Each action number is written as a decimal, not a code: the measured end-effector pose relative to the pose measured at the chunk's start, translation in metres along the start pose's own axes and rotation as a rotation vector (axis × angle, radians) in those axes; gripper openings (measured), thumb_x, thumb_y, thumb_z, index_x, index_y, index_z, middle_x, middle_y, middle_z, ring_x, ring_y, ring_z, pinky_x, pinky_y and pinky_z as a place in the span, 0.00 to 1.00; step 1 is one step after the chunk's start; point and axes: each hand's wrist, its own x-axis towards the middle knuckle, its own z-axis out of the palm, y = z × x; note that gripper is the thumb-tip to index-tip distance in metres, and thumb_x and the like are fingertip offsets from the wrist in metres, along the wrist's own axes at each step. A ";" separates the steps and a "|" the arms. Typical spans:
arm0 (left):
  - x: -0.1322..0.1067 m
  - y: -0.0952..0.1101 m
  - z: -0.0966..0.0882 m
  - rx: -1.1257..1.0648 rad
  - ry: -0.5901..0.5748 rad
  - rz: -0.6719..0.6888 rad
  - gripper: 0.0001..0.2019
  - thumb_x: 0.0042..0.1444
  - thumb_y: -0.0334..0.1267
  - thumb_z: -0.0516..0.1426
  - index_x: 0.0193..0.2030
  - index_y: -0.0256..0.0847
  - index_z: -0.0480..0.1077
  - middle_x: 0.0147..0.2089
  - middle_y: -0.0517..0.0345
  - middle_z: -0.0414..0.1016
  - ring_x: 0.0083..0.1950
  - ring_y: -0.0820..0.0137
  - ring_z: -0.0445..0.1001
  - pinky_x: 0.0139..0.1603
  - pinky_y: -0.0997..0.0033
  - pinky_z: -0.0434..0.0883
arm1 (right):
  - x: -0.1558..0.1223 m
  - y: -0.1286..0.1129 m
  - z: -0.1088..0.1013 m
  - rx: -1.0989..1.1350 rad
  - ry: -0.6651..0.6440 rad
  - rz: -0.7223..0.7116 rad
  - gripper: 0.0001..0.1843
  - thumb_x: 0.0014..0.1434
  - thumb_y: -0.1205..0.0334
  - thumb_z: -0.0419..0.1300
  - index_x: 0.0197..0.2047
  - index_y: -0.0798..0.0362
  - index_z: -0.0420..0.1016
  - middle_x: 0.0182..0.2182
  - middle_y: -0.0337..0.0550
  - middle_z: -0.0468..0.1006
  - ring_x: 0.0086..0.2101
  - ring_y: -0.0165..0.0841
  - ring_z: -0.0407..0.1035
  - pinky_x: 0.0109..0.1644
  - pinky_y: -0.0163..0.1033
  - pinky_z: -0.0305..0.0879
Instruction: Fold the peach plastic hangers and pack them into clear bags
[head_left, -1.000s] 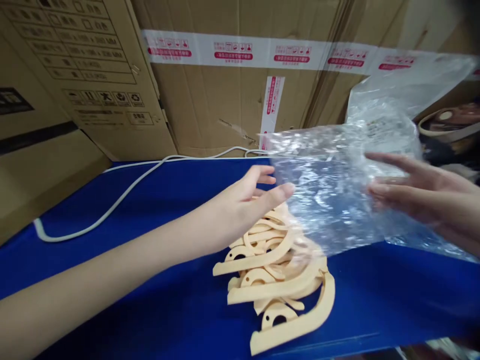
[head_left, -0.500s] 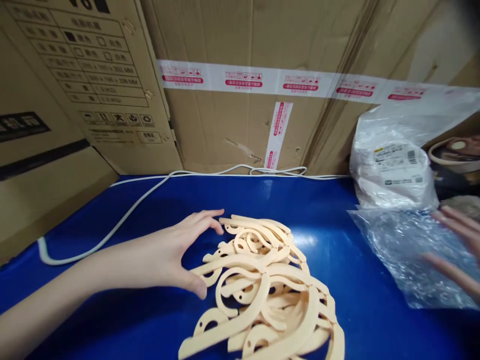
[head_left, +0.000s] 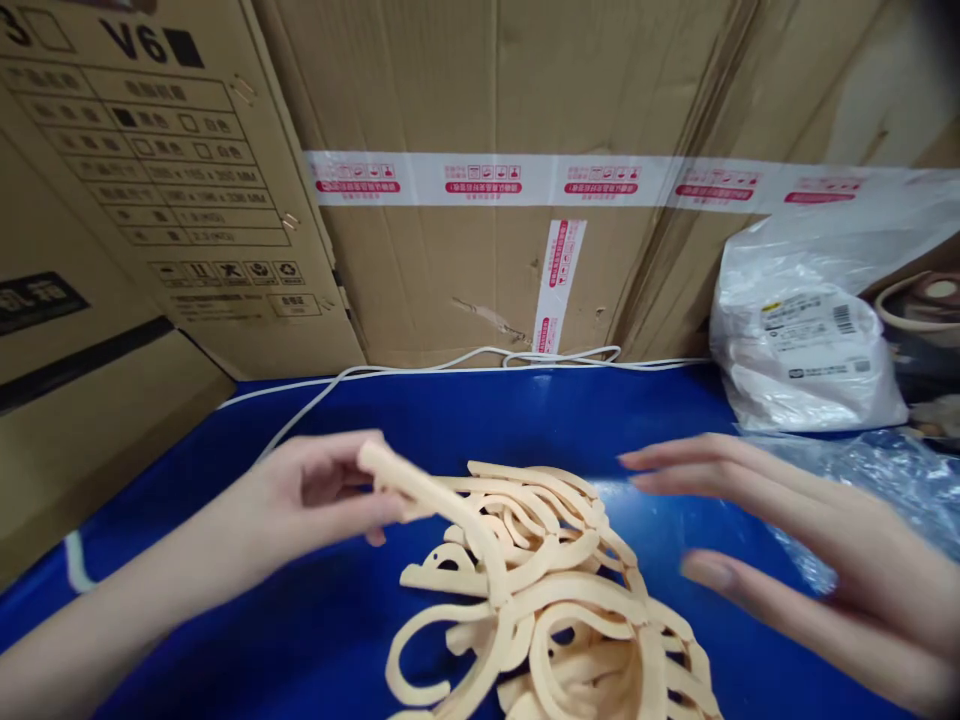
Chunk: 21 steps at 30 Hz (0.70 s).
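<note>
A heap of beige plastic folding hangers (head_left: 577,592) lies on the blue table surface in front of me, their arms and hooks overlapping. At the heap's left side my left hand (head_left: 330,490) pinches the end of one hanger (head_left: 450,503) between thumb and fingers. That end is raised above the table, and the hanger's far part still meets the heap. My right hand (head_left: 802,550) hovers to the right of the heap with its fingers stretched and apart, holding nothing. Hangers low in the heap are partly hidden.
Cardboard boxes (head_left: 420,280) wall off the back and left. A white cable (head_left: 450,362) runs along the back edge. At the right stand a labelled white plastic-wrapped package (head_left: 810,350) and a clear plastic bag (head_left: 892,470), partly behind my right hand.
My left hand has closed on a hanger's end and lifted it to the left. My right hand has come in from the right edge toward the heap. The view has shifted slightly.
</note>
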 end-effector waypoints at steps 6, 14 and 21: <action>0.059 0.052 0.024 -0.364 0.086 0.082 0.09 0.54 0.37 0.62 0.29 0.39 0.65 0.24 0.62 0.73 0.22 0.74 0.70 0.18 0.80 0.70 | 0.100 -0.019 0.044 0.810 -0.102 -0.019 0.24 0.62 0.53 0.63 0.57 0.48 0.61 0.37 0.40 0.78 0.37 0.36 0.75 0.39 0.42 0.73; 0.112 0.054 0.012 -0.098 0.315 0.260 0.10 0.60 0.39 0.54 0.31 0.38 0.69 0.22 0.65 0.58 0.20 0.78 0.55 0.19 0.79 0.53 | 0.146 0.020 0.024 0.027 0.189 -0.134 0.12 0.69 0.57 0.52 0.49 0.53 0.71 0.31 0.41 0.78 0.30 0.33 0.72 0.31 0.35 0.59; 0.135 0.024 0.033 0.274 0.398 0.377 0.16 0.68 0.43 0.47 0.28 0.41 0.56 0.23 0.66 0.57 0.25 0.74 0.57 0.29 0.73 0.55 | 0.156 0.042 0.029 -0.640 -0.082 -0.124 0.15 0.62 0.73 0.49 0.48 0.59 0.71 0.29 0.48 0.79 0.22 0.34 0.67 0.25 0.37 0.45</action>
